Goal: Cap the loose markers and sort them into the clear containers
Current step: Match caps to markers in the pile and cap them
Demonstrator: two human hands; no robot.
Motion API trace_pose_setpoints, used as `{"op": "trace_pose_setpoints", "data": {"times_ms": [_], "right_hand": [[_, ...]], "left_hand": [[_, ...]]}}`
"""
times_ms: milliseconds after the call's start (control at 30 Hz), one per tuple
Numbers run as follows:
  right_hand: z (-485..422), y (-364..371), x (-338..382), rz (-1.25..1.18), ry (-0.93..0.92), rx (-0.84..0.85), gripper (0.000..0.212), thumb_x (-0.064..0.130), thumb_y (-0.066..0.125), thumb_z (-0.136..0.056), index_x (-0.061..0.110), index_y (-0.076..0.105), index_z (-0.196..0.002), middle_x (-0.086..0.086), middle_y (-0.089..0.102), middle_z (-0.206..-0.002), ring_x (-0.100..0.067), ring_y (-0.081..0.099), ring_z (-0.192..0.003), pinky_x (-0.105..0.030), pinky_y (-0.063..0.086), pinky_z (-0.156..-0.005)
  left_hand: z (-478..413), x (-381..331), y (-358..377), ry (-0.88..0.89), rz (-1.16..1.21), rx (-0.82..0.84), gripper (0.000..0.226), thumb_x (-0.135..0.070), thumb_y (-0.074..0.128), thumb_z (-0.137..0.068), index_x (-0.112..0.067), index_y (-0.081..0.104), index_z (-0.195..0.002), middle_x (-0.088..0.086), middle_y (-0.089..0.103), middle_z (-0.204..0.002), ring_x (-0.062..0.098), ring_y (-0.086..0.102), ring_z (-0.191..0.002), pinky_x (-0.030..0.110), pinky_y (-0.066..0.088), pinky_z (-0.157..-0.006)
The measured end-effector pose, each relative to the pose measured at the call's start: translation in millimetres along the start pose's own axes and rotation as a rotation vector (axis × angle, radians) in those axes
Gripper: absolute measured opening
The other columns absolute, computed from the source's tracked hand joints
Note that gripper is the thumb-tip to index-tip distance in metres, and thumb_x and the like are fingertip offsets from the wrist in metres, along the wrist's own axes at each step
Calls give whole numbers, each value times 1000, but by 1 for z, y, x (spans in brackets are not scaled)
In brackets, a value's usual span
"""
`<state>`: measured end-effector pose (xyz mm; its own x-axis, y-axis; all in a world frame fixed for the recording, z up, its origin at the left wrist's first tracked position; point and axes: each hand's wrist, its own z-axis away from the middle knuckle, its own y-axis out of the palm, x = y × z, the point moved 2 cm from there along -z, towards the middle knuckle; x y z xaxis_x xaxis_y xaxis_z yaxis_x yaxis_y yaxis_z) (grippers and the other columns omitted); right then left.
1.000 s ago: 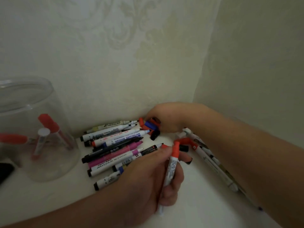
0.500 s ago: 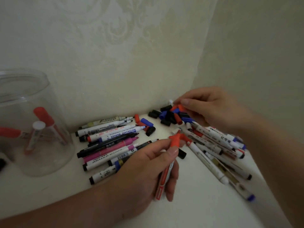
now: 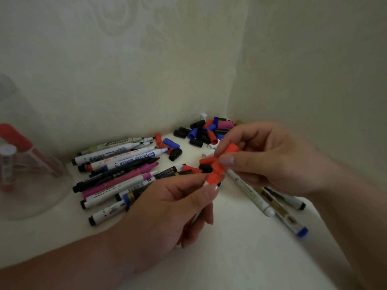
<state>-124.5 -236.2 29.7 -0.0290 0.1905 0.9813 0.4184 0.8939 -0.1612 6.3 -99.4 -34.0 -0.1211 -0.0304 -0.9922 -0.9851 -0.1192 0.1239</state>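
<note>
Pale walls (image 3: pixel 125 70) meet in a corner over a white surface (image 3: pixel 240 252). My left hand (image 3: pixel 167 210) is near the front edge, fingers curled round a red marker (image 3: pixel 214 177). The marker's long axis runs from my palm up toward the back right corner, and its red end sticks out past thumb and forefinger. My right hand (image 3: pixel 272 162) hovers just beyond it, thumb and fingers pinching a red cap (image 3: pixel 230 149). The cap sits just above and to the right of the marker's end, near it but not on it. I cannot tell which way its mouth faces. I judge the right hand, being nearer, should bring the cap down along that axis. Spare caps (image 3: pixel 201 132) fill the back corner, loose markers (image 3: pixel 121 170) lie left of centre, and a clear container (image 3: pixel 41 185) stands at the left edge.
</note>
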Motion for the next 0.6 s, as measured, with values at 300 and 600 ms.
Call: {"op": "trace_pose_setpoints", "data": {"times_ms": [300, 600], "right_hand": [[6, 7, 9, 266, 113, 75, 30, 32, 76, -73, 4, 73, -83, -15, 64, -61, -18, 54, -43, -20, 42, -44], [6, 16, 15, 461, 163, 26, 33, 46, 70, -79, 14, 72, -73, -5, 66, -58, -17, 55, -43, -23, 43, -45]], "left_hand": [[6, -7, 3, -26, -170, -30, 35, -45, 64, -79, -13, 74, -73, 10, 51, -46, 17, 36, -37, 22, 34, -41], [7, -12, 6, -32, -149, -50, 38, -48, 63, -76, -11, 73, -74, 6, 51, -46, 16, 35, -38, 22, 32, -40]]}}
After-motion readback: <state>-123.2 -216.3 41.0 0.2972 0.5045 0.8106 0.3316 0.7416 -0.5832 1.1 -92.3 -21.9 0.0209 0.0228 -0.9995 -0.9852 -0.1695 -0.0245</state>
